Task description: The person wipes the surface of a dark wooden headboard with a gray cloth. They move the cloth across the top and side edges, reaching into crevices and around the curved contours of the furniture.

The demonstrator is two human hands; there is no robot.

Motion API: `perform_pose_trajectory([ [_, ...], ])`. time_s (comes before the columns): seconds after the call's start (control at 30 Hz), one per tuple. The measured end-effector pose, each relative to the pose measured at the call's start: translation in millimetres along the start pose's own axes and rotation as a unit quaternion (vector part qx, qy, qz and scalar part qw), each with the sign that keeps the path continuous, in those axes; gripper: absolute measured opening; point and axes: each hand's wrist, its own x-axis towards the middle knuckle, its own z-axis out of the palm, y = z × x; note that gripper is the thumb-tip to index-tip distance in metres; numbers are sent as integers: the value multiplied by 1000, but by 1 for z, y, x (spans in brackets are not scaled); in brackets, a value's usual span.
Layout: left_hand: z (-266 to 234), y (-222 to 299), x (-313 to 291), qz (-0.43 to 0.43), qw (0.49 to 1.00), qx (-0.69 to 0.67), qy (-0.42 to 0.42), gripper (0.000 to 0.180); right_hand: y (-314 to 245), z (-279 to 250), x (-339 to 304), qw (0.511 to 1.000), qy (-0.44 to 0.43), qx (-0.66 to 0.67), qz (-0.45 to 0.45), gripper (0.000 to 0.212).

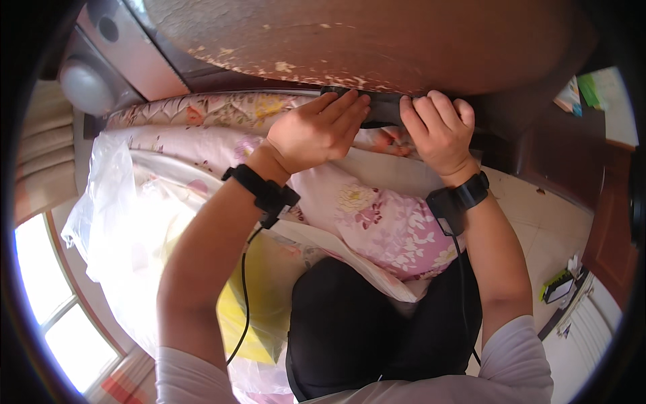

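Observation:
Both my hands are at the worn lower edge of a brown, leather-like panel (377, 40), whose coating is flaking. A dark strip (383, 106) runs just under that edge. My left hand (319, 131) lies against the strip with its fingers pressed together; the thumb is hidden. My right hand (441, 131) curls its fingers over the strip further right. Below my hands, pink floral bedding (377, 215) spreads toward my lap, and a quilted floral edge (202, 111) runs along the panel.
Clear plastic wrapping (108, 188) and a yellow sheet (252, 323) lie on the left. A bedside lamp-like white dome (86, 85) stands at the upper left, above a window (57, 323). Dark wooden furniture (565, 155) and a pale tiled floor (531, 229) are on the right.

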Motion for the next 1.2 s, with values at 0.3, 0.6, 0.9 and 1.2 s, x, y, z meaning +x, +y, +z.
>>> perform_pose_trajectory([
  [0.3,-18,-77,-70,53,995,6,-85,42,-59,30,71,994,-61,36,-80,15],
  [0.6,-41,-179,-151,4,993,-34,-113,42,-123,73,196,972,-68,137,-178,21],
  [0.9,-107,-302,-184,-164,978,35,-123,44,-136,72,397,965,-104,87,-224,17],
  [1.2,-272,-272,-134,-380,923,-60,27,39,-41,-70,488,956,-106,148,-232,8],
])
